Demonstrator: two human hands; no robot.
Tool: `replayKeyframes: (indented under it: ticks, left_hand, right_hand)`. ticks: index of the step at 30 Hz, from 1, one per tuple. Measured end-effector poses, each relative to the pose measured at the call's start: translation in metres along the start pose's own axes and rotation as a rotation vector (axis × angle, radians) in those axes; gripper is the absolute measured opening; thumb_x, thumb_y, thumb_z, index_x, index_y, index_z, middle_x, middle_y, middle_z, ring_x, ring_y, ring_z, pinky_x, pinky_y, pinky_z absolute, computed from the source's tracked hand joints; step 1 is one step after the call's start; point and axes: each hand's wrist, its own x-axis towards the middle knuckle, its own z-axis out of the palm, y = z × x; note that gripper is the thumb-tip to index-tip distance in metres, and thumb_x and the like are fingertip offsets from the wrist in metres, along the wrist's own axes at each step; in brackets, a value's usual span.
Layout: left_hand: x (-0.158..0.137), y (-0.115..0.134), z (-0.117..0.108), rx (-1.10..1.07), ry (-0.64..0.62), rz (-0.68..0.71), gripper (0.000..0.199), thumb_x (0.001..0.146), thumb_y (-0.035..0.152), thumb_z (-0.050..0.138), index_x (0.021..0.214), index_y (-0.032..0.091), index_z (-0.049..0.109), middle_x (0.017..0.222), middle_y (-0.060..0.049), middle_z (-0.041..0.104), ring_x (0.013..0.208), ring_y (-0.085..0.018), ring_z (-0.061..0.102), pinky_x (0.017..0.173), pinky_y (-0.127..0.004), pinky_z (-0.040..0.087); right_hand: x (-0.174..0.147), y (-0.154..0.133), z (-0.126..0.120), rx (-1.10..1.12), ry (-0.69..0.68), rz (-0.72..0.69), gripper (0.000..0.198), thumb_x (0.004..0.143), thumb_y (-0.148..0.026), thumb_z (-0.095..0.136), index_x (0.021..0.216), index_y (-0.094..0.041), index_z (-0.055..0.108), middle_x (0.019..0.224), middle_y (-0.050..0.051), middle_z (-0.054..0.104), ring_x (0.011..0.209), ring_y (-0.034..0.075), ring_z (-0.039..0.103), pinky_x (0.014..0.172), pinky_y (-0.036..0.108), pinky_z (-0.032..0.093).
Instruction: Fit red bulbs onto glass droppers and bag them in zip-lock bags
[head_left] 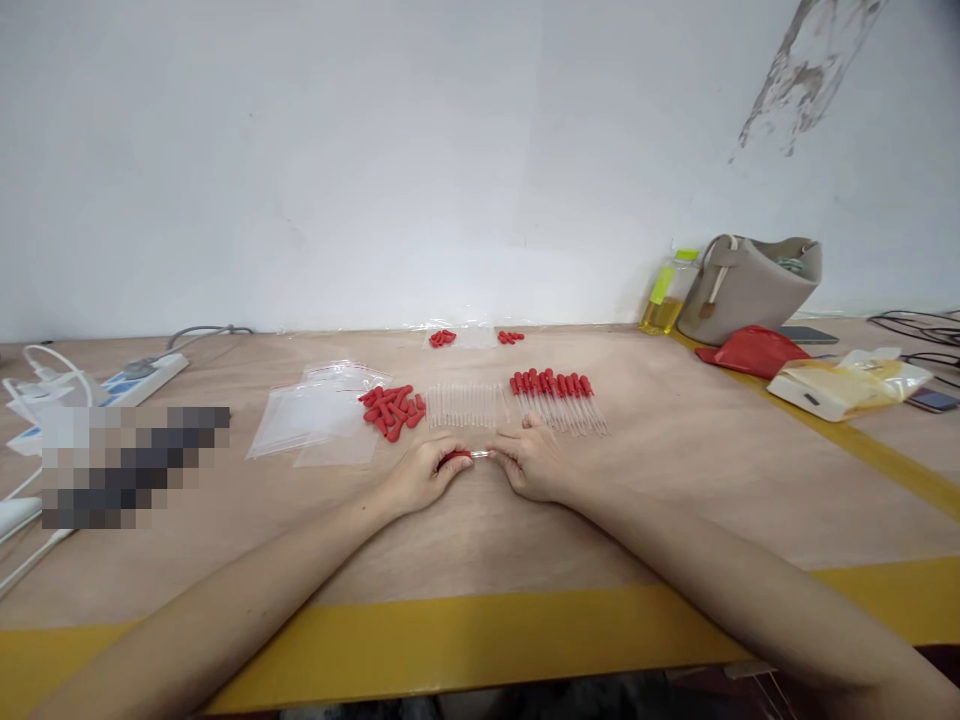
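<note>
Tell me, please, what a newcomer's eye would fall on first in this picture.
Probably the loose red bulbs, piled left of a row of clear tubes, and the red-topped tubes to its right. In front, the left hand grips a red bulb, with a stretch of clear tube showing between it and the right hand.

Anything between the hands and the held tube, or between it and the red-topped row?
The left hand holds the red bulb, the right hand the clear tube: nothing between. Toward the red-topped row, only the right hand itself is in the way; the loose clear tubes lie flat beside that row.
</note>
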Motion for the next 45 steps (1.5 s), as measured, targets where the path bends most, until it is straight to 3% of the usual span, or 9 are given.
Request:
replayKeyframes:
  ticks: [8,13,16,21,25,30,38,42,45]
  left_hand:
    - [0.004,0.003,-0.002,-0.021,-0.009,0.007,0.017,0.085,0.024,0.044,0.083,0.016,0.059,0.078,-0.002,0.059,0.073,-0.014,0.054,0.066,-0.025,0.042]
    - [0.001,-0.001,-0.008,0.025,0.06,-0.015,0.02,0.082,0.029,0.049,0.098,0.019,0.057,0.088,-0.003,0.057,0.073,-0.014,0.054,0.067,-0.025,0.043]
    - [-0.003,-0.009,-0.012,0.082,0.118,-0.097,0.031,0.08,0.031,0.051,0.108,0.02,0.051,0.09,-0.003,0.052,0.067,-0.012,0.052,0.063,-0.025,0.044]
    - [-0.002,-0.014,-0.013,0.124,0.031,-0.143,0.011,0.08,0.027,0.049,0.078,0.018,0.055,0.07,0.0,0.05,0.062,-0.013,0.049,0.058,-0.024,0.039]
    - [-0.001,-0.011,-0.012,0.112,0.003,-0.152,0.013,0.08,0.026,0.047,0.07,0.018,0.047,0.062,0.002,0.05,0.057,-0.012,0.047,0.054,-0.023,0.035]
    - [-0.003,-0.012,-0.013,0.105,0.005,-0.118,0.016,0.079,0.028,0.048,0.069,0.018,0.041,0.064,0.002,0.049,0.057,-0.012,0.046,0.053,-0.023,0.034]
    - [-0.004,-0.014,-0.011,0.126,-0.004,-0.124,0.012,0.081,0.028,0.046,0.089,0.019,0.047,0.063,0.003,0.049,0.057,-0.013,0.048,0.054,-0.024,0.035]
    - [-0.004,-0.024,-0.024,0.346,0.114,-0.14,0.013,0.077,0.029,0.051,0.085,0.018,0.05,0.075,-0.003,0.053,0.072,-0.018,0.05,0.066,-0.029,0.038]
    - [-0.003,-0.036,-0.04,0.57,0.246,-0.231,0.015,0.075,0.033,0.054,0.073,0.018,0.053,0.077,-0.006,0.053,0.077,-0.023,0.048,0.07,-0.034,0.036]
  right_hand:
    - [0.001,-0.007,-0.003,-0.028,-0.032,0.024,0.023,0.085,-0.018,0.038,0.092,-0.016,0.06,0.079,0.004,0.061,0.066,0.011,0.047,0.066,0.028,0.024]
    - [0.003,-0.004,-0.019,-0.157,-0.145,0.047,0.023,0.083,-0.023,0.041,0.078,-0.015,0.061,0.081,0.008,0.06,0.079,0.016,0.05,0.071,0.029,0.028]
    - [0.009,0.014,-0.028,-0.062,-0.132,0.282,0.022,0.082,-0.022,0.041,0.078,-0.015,0.062,0.081,0.007,0.062,0.073,0.014,0.053,0.065,0.024,0.032]
    - [0.033,0.048,-0.032,0.032,-0.131,0.768,0.032,0.079,-0.034,0.042,0.063,-0.016,0.062,0.062,0.004,0.061,0.061,0.014,0.055,0.054,0.022,0.034]
    - [0.052,0.054,-0.011,-0.069,-0.134,0.976,0.034,0.078,-0.041,0.042,0.076,-0.016,0.065,0.078,0.01,0.064,0.075,0.021,0.059,0.058,0.026,0.039]
    - [0.059,0.05,0.012,-0.159,-0.176,0.982,0.033,0.078,-0.039,0.041,0.088,-0.016,0.064,0.087,0.013,0.063,0.083,0.025,0.059,0.066,0.032,0.042]
    - [0.055,0.047,0.012,-0.184,-0.141,0.894,0.033,0.079,-0.042,0.041,0.087,-0.019,0.062,0.088,0.009,0.064,0.085,0.023,0.059,0.068,0.032,0.042]
    - [0.058,0.043,0.016,-0.177,-0.177,0.871,0.027,0.079,-0.032,0.04,0.086,-0.017,0.062,0.087,0.011,0.064,0.085,0.024,0.059,0.068,0.033,0.041]
    - [0.06,0.041,0.019,-0.178,-0.183,0.877,0.029,0.079,-0.03,0.04,0.089,-0.015,0.063,0.086,0.014,0.064,0.084,0.026,0.059,0.066,0.034,0.042]
